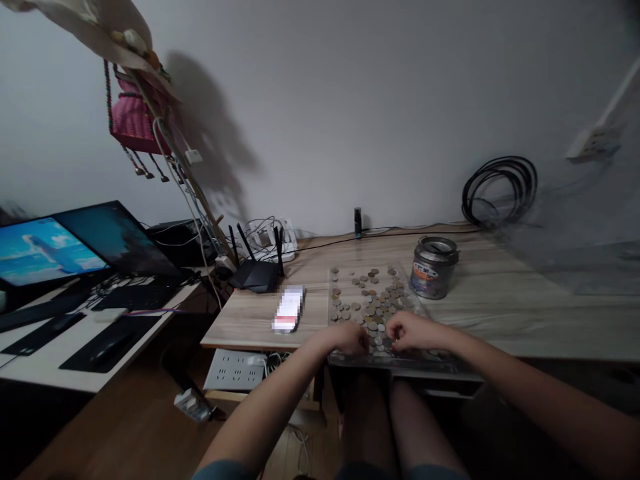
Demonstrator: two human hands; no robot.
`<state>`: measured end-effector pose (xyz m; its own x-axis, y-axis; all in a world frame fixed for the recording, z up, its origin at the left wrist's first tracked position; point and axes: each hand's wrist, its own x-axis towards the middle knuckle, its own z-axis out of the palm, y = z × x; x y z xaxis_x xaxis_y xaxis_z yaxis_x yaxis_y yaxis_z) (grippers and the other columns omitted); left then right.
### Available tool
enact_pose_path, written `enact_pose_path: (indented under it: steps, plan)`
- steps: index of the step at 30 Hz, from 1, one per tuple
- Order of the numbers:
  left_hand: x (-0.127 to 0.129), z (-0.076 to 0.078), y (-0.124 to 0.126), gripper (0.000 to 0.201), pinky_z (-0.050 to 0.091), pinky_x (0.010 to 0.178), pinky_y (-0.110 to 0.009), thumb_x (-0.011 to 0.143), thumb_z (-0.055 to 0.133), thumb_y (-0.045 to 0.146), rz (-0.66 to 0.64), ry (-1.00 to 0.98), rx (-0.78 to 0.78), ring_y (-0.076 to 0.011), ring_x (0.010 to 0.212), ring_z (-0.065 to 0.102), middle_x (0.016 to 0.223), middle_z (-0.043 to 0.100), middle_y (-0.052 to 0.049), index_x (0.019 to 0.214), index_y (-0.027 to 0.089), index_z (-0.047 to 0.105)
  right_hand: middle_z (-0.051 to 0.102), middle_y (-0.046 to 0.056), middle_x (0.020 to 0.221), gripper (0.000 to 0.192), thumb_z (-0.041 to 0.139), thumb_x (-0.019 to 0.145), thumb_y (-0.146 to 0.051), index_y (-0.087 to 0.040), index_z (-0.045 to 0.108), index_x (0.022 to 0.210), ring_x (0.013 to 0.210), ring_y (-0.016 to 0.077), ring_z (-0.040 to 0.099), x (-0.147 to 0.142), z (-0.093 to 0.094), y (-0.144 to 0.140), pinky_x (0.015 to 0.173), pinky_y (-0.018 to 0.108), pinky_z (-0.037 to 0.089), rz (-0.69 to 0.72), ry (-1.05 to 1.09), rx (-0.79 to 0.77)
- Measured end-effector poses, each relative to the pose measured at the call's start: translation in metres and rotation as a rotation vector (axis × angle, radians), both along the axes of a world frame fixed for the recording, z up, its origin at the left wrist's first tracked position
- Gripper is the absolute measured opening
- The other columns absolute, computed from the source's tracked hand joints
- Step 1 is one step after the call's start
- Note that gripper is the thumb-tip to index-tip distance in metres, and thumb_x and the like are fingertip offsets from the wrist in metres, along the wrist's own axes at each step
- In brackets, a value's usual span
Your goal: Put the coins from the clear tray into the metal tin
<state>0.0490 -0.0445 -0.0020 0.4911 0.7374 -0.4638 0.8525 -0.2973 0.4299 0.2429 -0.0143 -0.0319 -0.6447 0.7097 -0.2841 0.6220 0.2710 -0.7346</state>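
Observation:
Many loose coins [381, 308] lie spread over a clear plastic sheet [336, 277] on the wooden desk. At the near left edge of the coins, my left hand [351, 338] is low, its fingers curled inward and their tips hidden. My right hand [411, 331] faces it from the near right, thumb and fingers bent down together at the coins. Whatever either hand pinches is too small or covered to make out. Behind my right hand stands a round metal tin [433, 268] with a slot in its lid and a coloured label.
A lit phone [289, 309] lies left of the coins, near a black router [256, 273]. A small dark bottle [357, 222] and coiled black cable [500, 190] are by the wall. Laptop [117, 233] and mouse [111, 348] occupy the left table. Below sits a power strip [235, 369].

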Motion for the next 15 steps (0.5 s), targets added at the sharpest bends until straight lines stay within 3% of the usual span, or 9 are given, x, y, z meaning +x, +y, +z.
enact_pose_path:
  steps: [2,5,6,11,15]
  plan:
    - [0.002,-0.006,0.001,0.009,0.045,0.073,-0.024,0.066,0.059,0.009,0.270,-0.166,-0.135,-0.0119,0.066,0.055,0.054,0.055,0.003,0.060,0.014,0.060,0.044,-0.006,0.045,0.016,0.060,0.053,-0.028,-0.018,0.047,0.056,0.047,0.0094,0.044,0.004,0.006,0.007,0.047,0.021,0.033,-0.066,0.108,0.010]
    - [0.010,-0.017,0.008,0.015,0.047,0.070,-0.021,0.072,0.053,0.004,0.849,-0.754,-0.467,-0.0076,0.057,0.051,0.050,0.048,0.005,0.060,0.013,0.054,0.049,-0.005,0.049,0.024,0.062,0.055,-0.037,-0.018,0.048,0.059,0.049,0.0098,0.047,0.004,0.022,0.018,0.049,0.023,0.037,-0.121,0.272,-0.030]
    - [0.015,-0.019,0.010,0.015,0.047,0.069,-0.019,0.076,0.049,0.005,0.932,-0.882,-0.513,-0.0058,0.056,0.050,0.053,0.049,0.005,0.064,0.014,0.054,0.051,-0.005,0.051,0.026,0.063,0.055,-0.039,-0.018,0.048,0.060,0.049,0.0099,0.048,0.002,0.027,0.020,0.050,0.023,0.038,-0.120,0.309,-0.044]
    - [0.044,-0.021,0.022,0.020,0.042,0.049,-0.011,0.085,0.037,0.012,1.022,-1.159,-0.651,-0.0039,0.049,0.047,0.058,0.049,0.002,0.074,0.014,0.054,0.057,-0.002,0.052,0.021,0.063,0.060,-0.036,-0.016,0.056,0.062,0.050,0.0120,0.054,-0.020,0.039,0.018,0.050,0.024,0.041,-0.087,0.307,0.012]
    - [0.056,-0.024,0.025,0.019,0.030,0.035,-0.011,0.082,0.042,0.018,1.073,-1.334,-0.772,-0.0038,0.038,0.038,0.052,0.047,-0.001,0.066,0.013,0.050,0.063,0.003,0.056,0.020,0.055,0.070,-0.032,-0.015,0.062,0.061,0.053,0.0149,0.057,-0.015,0.042,0.023,0.050,0.024,0.041,-0.152,0.210,0.294]
